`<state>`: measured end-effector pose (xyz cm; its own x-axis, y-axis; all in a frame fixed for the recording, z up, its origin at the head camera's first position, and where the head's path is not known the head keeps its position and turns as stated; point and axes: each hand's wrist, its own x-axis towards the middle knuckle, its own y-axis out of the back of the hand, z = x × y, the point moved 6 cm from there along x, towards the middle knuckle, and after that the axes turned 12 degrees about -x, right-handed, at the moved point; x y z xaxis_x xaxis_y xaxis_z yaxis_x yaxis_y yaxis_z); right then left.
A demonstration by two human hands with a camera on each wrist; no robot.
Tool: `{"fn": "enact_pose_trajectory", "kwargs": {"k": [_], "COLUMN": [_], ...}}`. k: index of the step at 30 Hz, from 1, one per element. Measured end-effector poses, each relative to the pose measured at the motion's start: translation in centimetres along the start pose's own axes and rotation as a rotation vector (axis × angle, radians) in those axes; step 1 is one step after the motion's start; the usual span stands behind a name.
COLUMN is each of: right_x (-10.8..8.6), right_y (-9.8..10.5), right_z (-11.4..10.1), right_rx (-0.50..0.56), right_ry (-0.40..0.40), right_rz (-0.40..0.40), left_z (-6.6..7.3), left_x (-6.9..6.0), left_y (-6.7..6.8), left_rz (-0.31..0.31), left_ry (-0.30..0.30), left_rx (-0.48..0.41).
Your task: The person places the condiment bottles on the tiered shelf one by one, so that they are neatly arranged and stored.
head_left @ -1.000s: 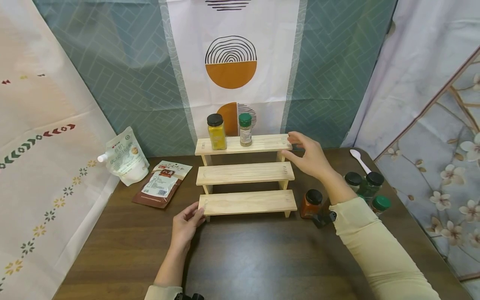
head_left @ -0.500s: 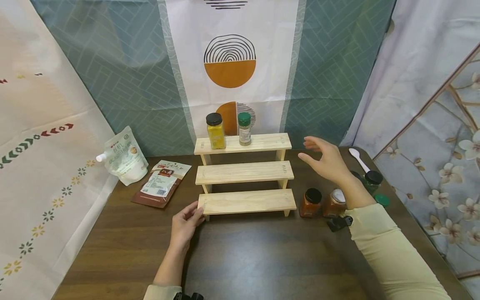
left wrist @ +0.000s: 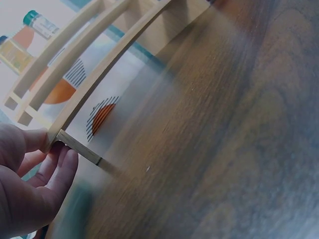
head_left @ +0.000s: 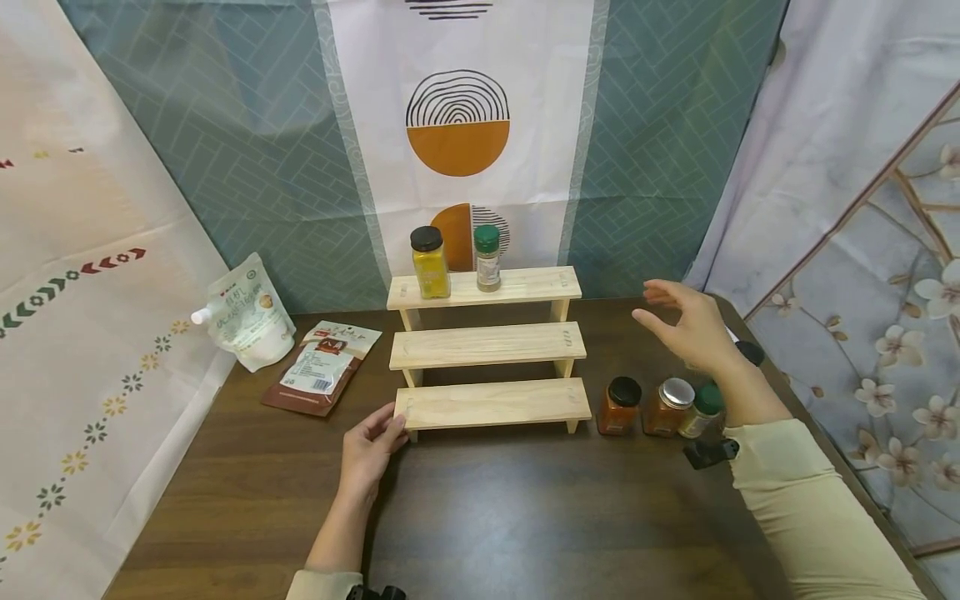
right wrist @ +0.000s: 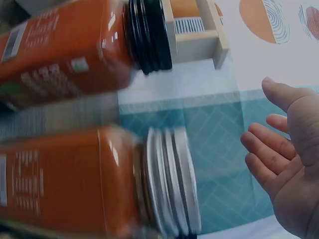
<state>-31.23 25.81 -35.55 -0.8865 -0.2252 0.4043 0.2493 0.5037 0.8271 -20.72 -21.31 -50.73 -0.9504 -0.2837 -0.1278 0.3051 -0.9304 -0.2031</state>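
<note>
A three-step wooden display rack (head_left: pixel 491 403) stands in the middle of the table. My left hand (head_left: pixel 367 452) pinches the left end of its lowest step, thumb above and fingers beneath, as the left wrist view shows. On the top step are a yellow spice jar (head_left: pixel 431 273) with a black lid and a smaller green-capped spice bottle (head_left: pixel 488 271). My right hand (head_left: pixel 692 327) hovers with nothing in it, fingers apart, beyond an orange-red jar with a black lid (head_left: pixel 619 410), another with a silver lid (head_left: pixel 666 410) and a green-capped jar (head_left: pixel 702 412).
A white spouted pouch (head_left: pixel 253 317) leans at the back left. Beside it, a brown and white packet (head_left: pixel 322 368) lies flat. Another black lid (head_left: pixel 750 352) shows partly behind my right wrist. A patterned curtain (head_left: pixel 667 150) hangs behind the table.
My right hand has moved right, away from the rack's top step, uncovering the silver-lidded jar and a green-capped jar. The left hand keeps its hold on the rack.
</note>
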Motion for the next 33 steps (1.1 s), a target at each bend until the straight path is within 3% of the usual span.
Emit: {"fn": "enact_pose_trajectory", "kwargs": {"k": [6,15,22,33], "right_x": [-1.1,-2.7,-3.6,-4.4], "right_y": [1.0,1.8,2.0,1.6], "right_z": [2.0,5.4,6.5,8.5], "right_rx": [-0.046,-0.126,-0.190,-0.236], "right_ry": [-0.010,-0.024,0.045,0.008], "right_rz": [0.017,-0.040,-0.074,-0.184], "left_z": [0.0,-0.1,-0.1,0.0], "left_x": [0.0,0.0,0.0,-0.1], "left_y": [0.0,0.0,0.0,0.0], "left_rz": [0.000,-0.001,0.003,-0.006], "left_ry": [0.004,0.003,0.001,0.005], "left_rx": [0.007,0.011,0.001,0.016]}}
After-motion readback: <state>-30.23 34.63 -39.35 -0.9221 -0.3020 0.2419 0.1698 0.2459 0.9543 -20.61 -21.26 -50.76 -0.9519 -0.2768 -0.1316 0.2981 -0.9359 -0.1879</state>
